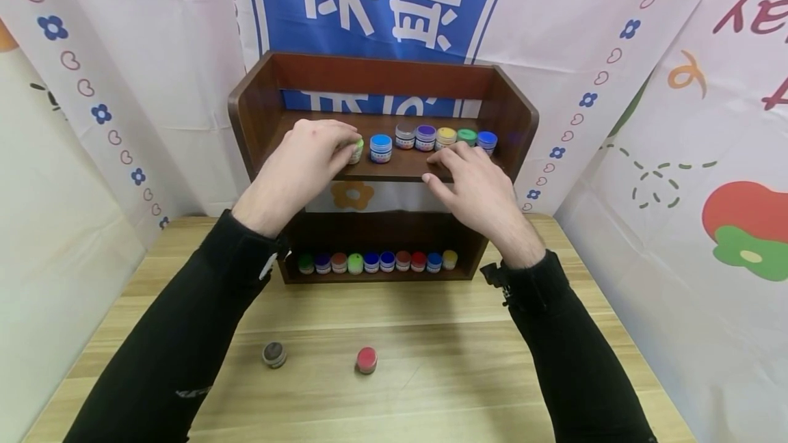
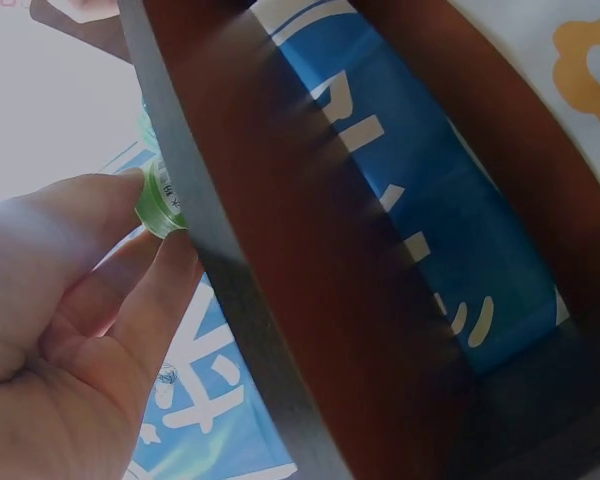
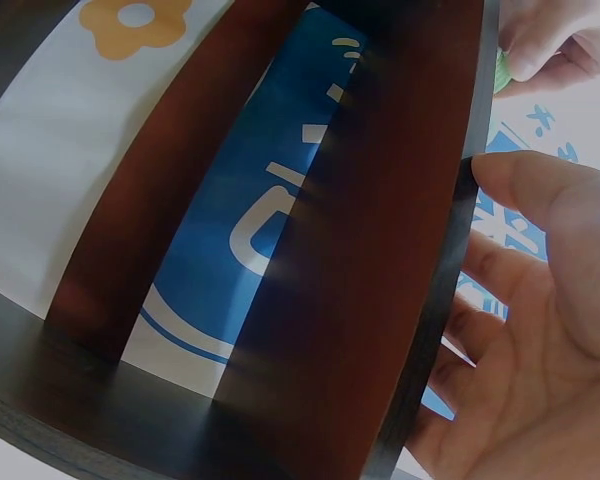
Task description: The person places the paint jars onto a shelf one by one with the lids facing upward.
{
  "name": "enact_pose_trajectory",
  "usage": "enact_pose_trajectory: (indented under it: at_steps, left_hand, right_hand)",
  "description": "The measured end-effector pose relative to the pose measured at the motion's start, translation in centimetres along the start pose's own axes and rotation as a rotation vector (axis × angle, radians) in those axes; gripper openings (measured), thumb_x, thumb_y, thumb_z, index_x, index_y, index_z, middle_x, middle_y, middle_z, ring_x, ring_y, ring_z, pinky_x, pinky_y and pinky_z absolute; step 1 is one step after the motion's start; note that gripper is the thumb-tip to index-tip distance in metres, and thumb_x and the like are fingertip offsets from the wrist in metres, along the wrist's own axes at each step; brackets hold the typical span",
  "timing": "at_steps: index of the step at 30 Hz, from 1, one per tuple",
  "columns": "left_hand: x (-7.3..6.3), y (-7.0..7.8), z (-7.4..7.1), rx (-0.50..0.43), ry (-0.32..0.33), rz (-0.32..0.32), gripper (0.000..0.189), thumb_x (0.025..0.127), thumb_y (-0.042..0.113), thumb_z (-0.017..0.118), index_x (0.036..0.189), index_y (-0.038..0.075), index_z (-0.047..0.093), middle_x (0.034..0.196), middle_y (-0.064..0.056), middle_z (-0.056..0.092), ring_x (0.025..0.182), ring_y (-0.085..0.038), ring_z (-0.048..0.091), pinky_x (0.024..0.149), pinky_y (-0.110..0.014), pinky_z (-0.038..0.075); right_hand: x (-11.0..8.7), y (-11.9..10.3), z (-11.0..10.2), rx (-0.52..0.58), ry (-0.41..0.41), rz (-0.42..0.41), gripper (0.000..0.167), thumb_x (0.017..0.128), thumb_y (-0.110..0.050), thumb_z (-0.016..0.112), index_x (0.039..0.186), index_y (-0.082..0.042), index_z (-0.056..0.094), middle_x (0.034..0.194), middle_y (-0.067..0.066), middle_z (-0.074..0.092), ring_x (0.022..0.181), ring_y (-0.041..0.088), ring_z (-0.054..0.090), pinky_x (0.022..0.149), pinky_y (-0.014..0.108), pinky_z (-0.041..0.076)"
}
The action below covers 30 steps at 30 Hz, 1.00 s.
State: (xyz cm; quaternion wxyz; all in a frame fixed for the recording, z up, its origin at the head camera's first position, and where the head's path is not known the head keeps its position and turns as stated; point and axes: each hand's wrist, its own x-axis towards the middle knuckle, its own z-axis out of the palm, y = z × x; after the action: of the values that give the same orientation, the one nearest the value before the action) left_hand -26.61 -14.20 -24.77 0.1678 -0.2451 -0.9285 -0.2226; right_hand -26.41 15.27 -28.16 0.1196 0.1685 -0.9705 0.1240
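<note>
My left hand (image 1: 308, 166) pinches a small light green paint jar (image 1: 356, 152) at the upper shelf of a dark wooden rack (image 1: 382, 171). In the left wrist view, thumb and fingers hold the light green jar (image 2: 160, 208) by its sides. Just right of it stands a light blue paint jar (image 1: 380, 149). My right hand (image 1: 477, 190) rests at the shelf's front edge, fingers loosely bent and holding nothing. Behind it are a grey-lidded jar (image 1: 405, 136), a purple one (image 1: 425, 137), a yellow one (image 1: 446, 137), a green one (image 1: 466, 137) and a blue one (image 1: 487, 141).
A row of several paint jars, among them a red one (image 1: 418, 262), lines the rack's lower shelf. On the wooden table (image 1: 320, 409) in front lie a black-topped jar (image 1: 273, 355) and a pink-red jar (image 1: 366, 359). Printed cloth (image 1: 166, 74) hangs behind and at the sides.
</note>
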Motion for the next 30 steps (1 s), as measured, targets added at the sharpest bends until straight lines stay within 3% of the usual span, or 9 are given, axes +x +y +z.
enact_pose_trajectory:
  at_steps: [11, 22, 30]
  left_hand:
    - [0.9, -0.1, 0.7, -0.010, -0.036, -0.078, 0.026, 0.121, 0.015, 0.066, 0.143, 0.005, 0.076, 0.139, -0.020, 0.079, 0.119, -0.035, 0.072, 0.116, -0.055, 0.069]
    - [1.0, 0.0, 1.0, -0.027, -0.041, -0.076, 0.027, 0.122, 0.016, 0.065, 0.144, 0.005, 0.075, 0.139, -0.019, 0.078, 0.119, -0.034, 0.071, 0.115, -0.053, 0.069]
    - [0.0, 0.0, 0.7, -0.021, -0.007, -0.067, 0.029, 0.120, 0.019, 0.069, 0.146, 0.007, 0.074, 0.141, -0.017, 0.077, 0.122, -0.034, 0.070, 0.116, -0.055, 0.068]
  right_hand:
    - [0.0, 0.1, 0.1, 0.002, 0.003, -0.002, 0.051, 0.120, -0.051, 0.064, 0.158, -0.017, 0.071, 0.163, 0.014, 0.065, 0.143, 0.037, 0.061, 0.120, 0.058, 0.061]
    - [0.0, 0.0, 0.1, 0.006, 0.003, -0.001, 0.051, 0.120, -0.051, 0.064, 0.158, -0.018, 0.071, 0.165, 0.014, 0.064, 0.144, 0.037, 0.060, 0.120, 0.059, 0.061]
    - [0.0, 0.0, 0.1, 0.005, 0.002, -0.002, 0.051, 0.120, -0.051, 0.064, 0.158, -0.017, 0.071, 0.164, 0.014, 0.064, 0.144, 0.037, 0.061, 0.120, 0.058, 0.061]
